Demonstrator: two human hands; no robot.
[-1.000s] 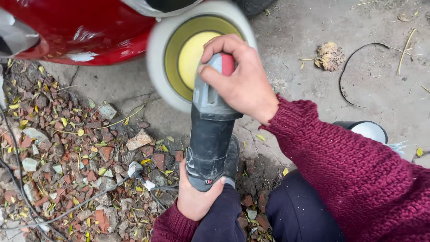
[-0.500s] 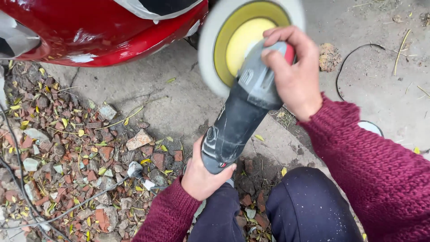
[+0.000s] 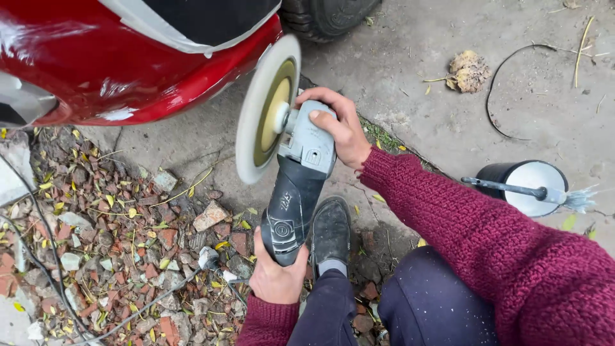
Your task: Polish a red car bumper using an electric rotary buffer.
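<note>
Crouched beside a red car body [image 3: 115, 70], I grip a grey polisher [image 3: 301, 186] with both hands: my left hand [image 3: 277, 277] is wrapped around the butt of its handle at six o'clock, my right hand [image 3: 343, 128] clasped over its head. Its white pad [image 3: 256, 128] stands on edge just beside the bodywork at eleven o'clock. A dark tub with a brush [image 3: 525, 187] sits at three o'clock.
</note>
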